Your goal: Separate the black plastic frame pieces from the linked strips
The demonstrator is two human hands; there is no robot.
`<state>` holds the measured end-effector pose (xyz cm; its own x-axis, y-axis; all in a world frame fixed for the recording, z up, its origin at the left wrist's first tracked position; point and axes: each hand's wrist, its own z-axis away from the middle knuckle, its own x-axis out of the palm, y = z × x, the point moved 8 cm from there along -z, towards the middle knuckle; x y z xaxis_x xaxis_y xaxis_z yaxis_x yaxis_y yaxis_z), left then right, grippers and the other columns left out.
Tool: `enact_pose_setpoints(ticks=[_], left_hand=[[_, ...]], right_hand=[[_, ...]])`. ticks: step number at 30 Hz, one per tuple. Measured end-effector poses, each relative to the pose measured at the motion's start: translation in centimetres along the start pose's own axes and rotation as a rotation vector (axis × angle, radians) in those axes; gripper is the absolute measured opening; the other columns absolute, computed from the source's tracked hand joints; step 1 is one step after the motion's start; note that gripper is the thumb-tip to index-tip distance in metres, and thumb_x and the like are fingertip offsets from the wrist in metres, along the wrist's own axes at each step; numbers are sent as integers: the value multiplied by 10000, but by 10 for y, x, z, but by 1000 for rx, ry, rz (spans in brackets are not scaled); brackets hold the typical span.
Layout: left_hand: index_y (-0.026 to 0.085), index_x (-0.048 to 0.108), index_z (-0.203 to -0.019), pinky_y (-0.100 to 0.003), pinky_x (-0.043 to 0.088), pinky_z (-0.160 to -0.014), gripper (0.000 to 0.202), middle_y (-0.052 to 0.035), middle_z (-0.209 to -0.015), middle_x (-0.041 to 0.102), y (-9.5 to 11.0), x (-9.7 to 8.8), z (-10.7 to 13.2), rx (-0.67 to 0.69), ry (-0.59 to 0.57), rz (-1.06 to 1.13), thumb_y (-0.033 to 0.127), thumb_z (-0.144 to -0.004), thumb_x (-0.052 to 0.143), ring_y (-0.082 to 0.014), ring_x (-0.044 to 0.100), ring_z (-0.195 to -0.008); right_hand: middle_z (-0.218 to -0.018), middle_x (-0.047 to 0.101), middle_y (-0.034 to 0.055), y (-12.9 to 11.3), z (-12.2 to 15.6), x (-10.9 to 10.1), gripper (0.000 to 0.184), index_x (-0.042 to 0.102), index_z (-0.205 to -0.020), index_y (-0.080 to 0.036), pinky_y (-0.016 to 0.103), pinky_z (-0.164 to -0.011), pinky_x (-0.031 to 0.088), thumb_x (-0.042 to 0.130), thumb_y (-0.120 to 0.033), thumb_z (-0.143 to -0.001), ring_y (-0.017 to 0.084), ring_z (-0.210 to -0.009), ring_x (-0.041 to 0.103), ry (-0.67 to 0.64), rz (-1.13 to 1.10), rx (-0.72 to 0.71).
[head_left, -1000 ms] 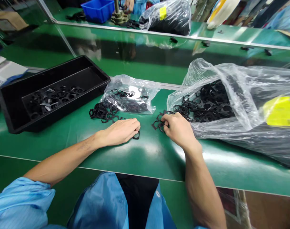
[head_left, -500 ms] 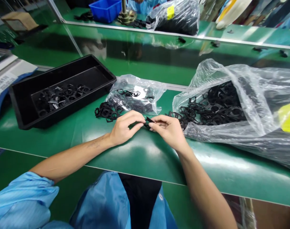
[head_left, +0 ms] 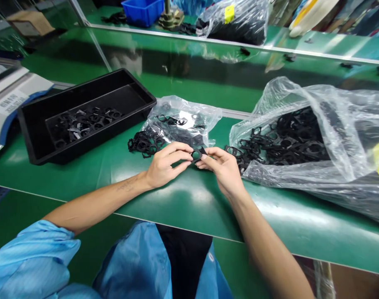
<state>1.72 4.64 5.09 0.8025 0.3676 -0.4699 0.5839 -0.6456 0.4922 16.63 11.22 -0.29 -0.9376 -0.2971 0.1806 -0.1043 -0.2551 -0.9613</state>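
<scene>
Between my hands is a small black plastic ring part [head_left: 203, 151], its round hole facing me. My right hand [head_left: 223, 169] pinches it at the right side. My left hand [head_left: 168, 164] has its fingertips at the ring's left edge, thumb and fingers curled; they seem to grip it too. Just behind my left hand lies a loose pile of similar black parts [head_left: 145, 142]. Beyond both hands rests a clear plastic bag [head_left: 212, 113] with more of them. To the right of my right hand, black parts [head_left: 254, 145] spill from the mouth of a large clear bag [head_left: 341, 124].
A black tray [head_left: 92, 146] holding several black parts stands at the left, beside a white and blue machine [head_left: 13, 97]. Behind the green table [head_left: 183, 203] runs a clear panel. Past it are a blue bin [head_left: 142, 12] and another filled bag [head_left: 239, 27].
The ring part has been turned from edge-on so its hole now shows. My fingers have shifted slightly around it, and the whole view has moved a little.
</scene>
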Motion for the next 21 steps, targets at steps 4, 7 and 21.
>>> enact_pose_setpoints(ticks=[4,7,21], left_hand=[[189,712,-957,-330,595,-891,55,-74,-1041,723,-3,2,0,-13,-29,-7,179,-908,688,-177,705,-981],[189,715,-993,-346,594,-902,99,-82,-1061,719,-4,4,1,-19,-48,4,211,-896,716,-191,705,-998],[172,696,-955,-315,590,-878,60,-75,-1026,721,-5,4,0,-10,-43,-11,190,-899,711,-171,705,-962]], right_hand=[[-697,683,-24,2,0,-1,370,658,-788,-192,273,-681,611,914,-401,-620,141,-634,718,-2,-11,16],[-716,670,-27,3,0,1,380,654,-777,-192,274,-678,609,922,-388,-593,141,-637,717,-8,-17,25],[-683,653,-32,0,2,9,420,652,-725,-183,274,-689,578,949,-417,-543,113,-601,654,-73,-13,27]])
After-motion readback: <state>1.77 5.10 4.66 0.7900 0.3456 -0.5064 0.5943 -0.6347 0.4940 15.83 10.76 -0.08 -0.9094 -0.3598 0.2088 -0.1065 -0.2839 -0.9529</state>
